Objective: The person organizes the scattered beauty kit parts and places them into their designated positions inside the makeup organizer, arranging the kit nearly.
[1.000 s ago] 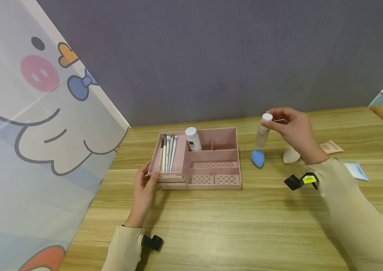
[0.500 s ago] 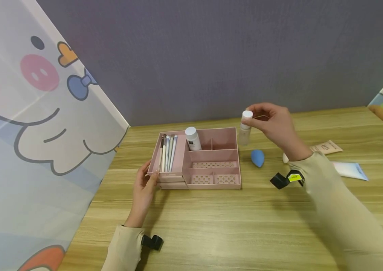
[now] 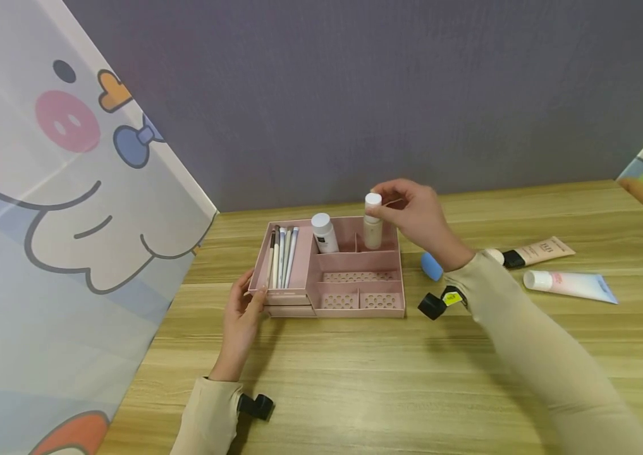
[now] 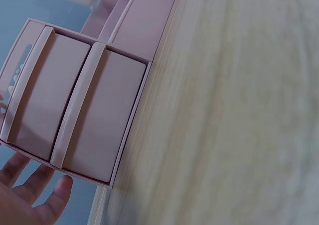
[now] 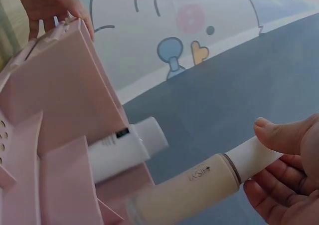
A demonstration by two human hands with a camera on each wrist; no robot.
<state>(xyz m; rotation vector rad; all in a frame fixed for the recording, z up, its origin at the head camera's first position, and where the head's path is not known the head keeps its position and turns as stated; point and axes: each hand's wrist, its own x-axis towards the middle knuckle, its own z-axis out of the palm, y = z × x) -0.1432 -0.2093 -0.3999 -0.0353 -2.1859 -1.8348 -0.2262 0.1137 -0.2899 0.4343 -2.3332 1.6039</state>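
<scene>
wrist view bottle lettering, head view tubes

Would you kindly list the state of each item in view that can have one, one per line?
Beige bottle: capped, upright, held in the organizer's back right compartment.
White bottle: capped, standing in the organizer.
Pink organizer: drawers closed.
Brushes: lying in the left compartment.
Two tubes: capped, lying on the table.
Right hand: pinching the beige bottle's cap.
Left hand: resting on the organizer's corner.
</scene>
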